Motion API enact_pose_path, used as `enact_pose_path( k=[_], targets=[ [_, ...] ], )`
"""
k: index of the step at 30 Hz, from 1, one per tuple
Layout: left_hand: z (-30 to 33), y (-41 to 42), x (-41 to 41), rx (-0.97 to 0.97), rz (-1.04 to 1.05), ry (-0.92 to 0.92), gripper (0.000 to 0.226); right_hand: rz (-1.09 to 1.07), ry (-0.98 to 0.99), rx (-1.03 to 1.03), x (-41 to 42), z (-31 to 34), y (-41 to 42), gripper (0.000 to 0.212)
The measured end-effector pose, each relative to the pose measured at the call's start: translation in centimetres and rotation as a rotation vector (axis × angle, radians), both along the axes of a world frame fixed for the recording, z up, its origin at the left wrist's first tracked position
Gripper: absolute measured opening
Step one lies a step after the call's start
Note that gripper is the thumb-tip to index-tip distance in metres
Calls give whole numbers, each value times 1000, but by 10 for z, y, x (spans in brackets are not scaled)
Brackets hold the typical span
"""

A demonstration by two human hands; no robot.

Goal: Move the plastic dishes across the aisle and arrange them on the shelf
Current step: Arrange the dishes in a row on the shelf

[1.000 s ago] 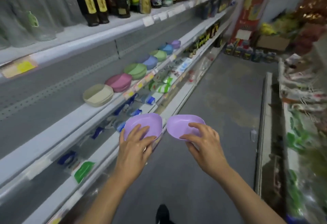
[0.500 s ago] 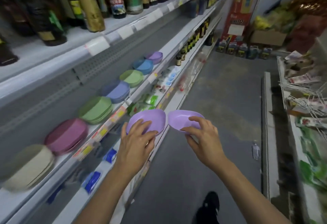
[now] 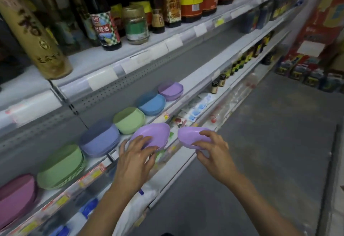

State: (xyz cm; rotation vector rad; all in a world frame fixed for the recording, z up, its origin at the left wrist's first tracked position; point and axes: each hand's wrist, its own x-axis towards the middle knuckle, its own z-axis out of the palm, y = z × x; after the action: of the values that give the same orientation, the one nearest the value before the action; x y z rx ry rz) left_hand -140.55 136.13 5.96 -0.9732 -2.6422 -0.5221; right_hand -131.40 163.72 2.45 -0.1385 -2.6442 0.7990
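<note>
Now both hands [image 3: 136, 158] [image 3: 214, 152] hold dishes [image 3: 151, 135] — shelf edge [image 3: 167, 113] beside

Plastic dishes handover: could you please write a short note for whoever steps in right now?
Left hand grips a purple dish; right hand pinches a second purple dish. Both are held in the air at the shelf front, not yet set down.
Done: stacks already stand in a row on the shelf: pink stack, green stack, blue-violet stack, light green stack, blue stack, purple stack.
Left: place the two held dishes, probably on the purple stack at the far end, since the colours match. Whether more dishes wait across the aisle is not in view.
</note>
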Motion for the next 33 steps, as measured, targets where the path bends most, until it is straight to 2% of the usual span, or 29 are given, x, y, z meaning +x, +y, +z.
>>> enact_pose_path(
  k=[11,14,18,21,23,27,30,33],
  targets=[
    [-13,74,-185,-7,167,-84,31,128,-8,93,-227,-17,89,25],
    [-6,86,-218,-34,214,-92,31,153,13,77,-277,-14,105,24],
    [3,98,-242,48,285,-172,23,303,-8,57,-334,-24,116,25],
    [-3,115,-256,47,311,-301,26,403,-151,7,-363,-32,121,23],
    [-6,132,-263,30,288,-298,23,457,-261,-6,-371,-29,127,27],
    [-10,178,-279,7,204,-213,19,463,-197,-24,-377,-31,166,49],
    [-16,209,-294,-84,147,-231,25,397,-170,-75,-387,-27,200,49],
    [-27,217,-303,-183,199,-280,27,413,-170,-91,-398,-26,222,50]
  ],
)
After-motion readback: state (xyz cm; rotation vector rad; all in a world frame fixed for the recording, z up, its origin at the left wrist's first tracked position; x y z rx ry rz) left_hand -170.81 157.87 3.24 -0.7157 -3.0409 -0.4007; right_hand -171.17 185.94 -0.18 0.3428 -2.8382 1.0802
